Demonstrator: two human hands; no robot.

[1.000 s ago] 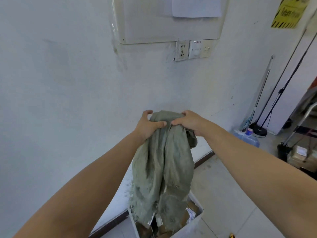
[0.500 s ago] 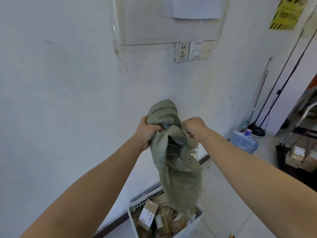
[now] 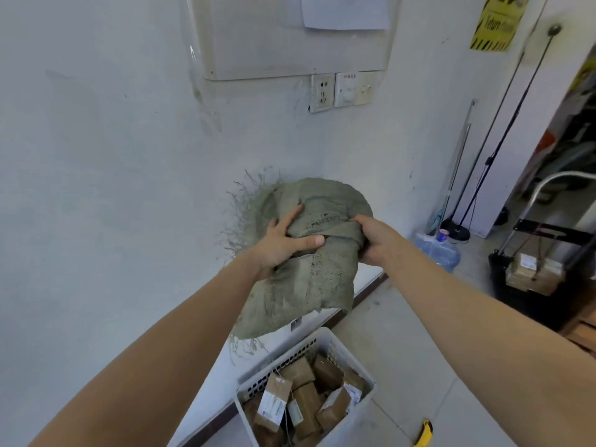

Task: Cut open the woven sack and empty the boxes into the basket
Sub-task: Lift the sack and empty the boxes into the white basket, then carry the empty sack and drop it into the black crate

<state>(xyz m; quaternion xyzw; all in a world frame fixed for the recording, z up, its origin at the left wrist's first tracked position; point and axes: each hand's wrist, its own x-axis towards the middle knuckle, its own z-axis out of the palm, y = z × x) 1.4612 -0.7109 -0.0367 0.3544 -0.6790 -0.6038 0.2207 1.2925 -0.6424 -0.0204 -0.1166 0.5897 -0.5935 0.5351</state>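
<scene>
I hold a limp grey-green woven sack [image 3: 306,285] bunched up in front of the wall, high above the floor. My left hand [image 3: 283,240] grips its near side with the thumb across the fabric. My right hand [image 3: 375,240] clutches its right side. Frayed threads stick out at the sack's left edge and bottom. Below it on the floor stands a white slotted plastic basket [image 3: 332,341] holding several brown cardboard boxes [image 3: 306,395] with white labels. The sack hangs clear of the basket.
A yellow-handled cutter [image 3: 423,433] lies on the floor right of the basket. A blue water jug [image 3: 438,251], leaning poles and a stand base [image 3: 456,232] are by the wall. A black trolley [image 3: 532,279] with boxes stands at the right. Wall sockets [image 3: 322,91] sit above.
The sack hung down into the basket a second ago. I have lifted and gathered it into a bundle, so the basket and its boxes are now uncovered.
</scene>
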